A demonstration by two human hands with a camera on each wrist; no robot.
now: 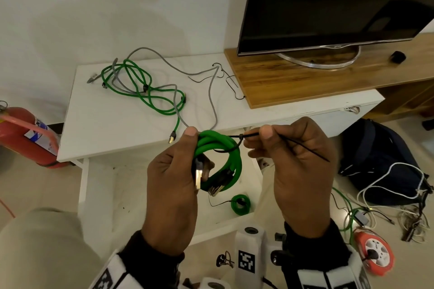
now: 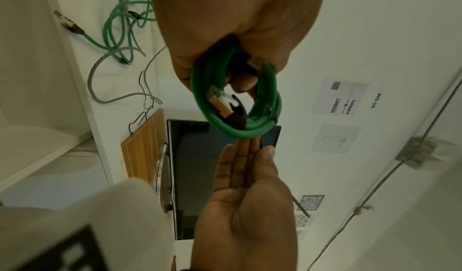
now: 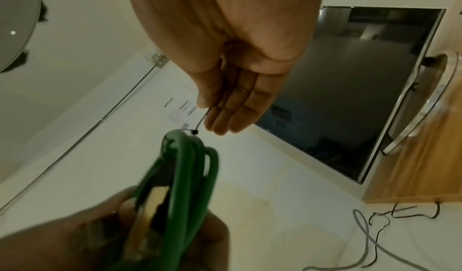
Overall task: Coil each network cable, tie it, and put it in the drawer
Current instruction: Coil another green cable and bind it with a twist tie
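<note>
Left hand (image 1: 171,185): fingers curled round a coiled green cable (image 1: 219,159), thumb pressed on top of the coil, held in the air above the open drawer (image 1: 131,192). Two gold-tipped plugs (image 1: 198,177) of the coil exposed beside the left palm and just below the coil.

Right hand (image 1: 296,166): thumb and forefinger pinched on a thin black cable tie (image 1: 252,135), just right of the coil. Tie looped round the coil strands, its small head (image 3: 194,132) sitting against the coil's top, loop not drawn tight. Free tail (image 1: 307,148) of the tie running out past the right-hand knuckles, away from the coil. Remaining right fingers relaxed and nearly straight in the right wrist view.

Below the hands, inside the drawer: a second green coil (image 1: 240,204), already tied, lying near the drawer's right wall.

Beyond the left hand, on the white cabinet top (image 1: 112,124): a loose green cable (image 1: 141,87) tangled with a grey cable (image 1: 211,91), uncoiled. Spare black ties (image 1: 231,84) lying beyond the right hand, beside the wooden board (image 1: 305,82) carrying the television (image 1: 328,2).

Far left of the left hand: a red fire extinguisher (image 1: 23,134) on the floor. Right of the right hand: a dark bag (image 1: 380,159), loose wires and an orange reel (image 1: 375,253).
</note>
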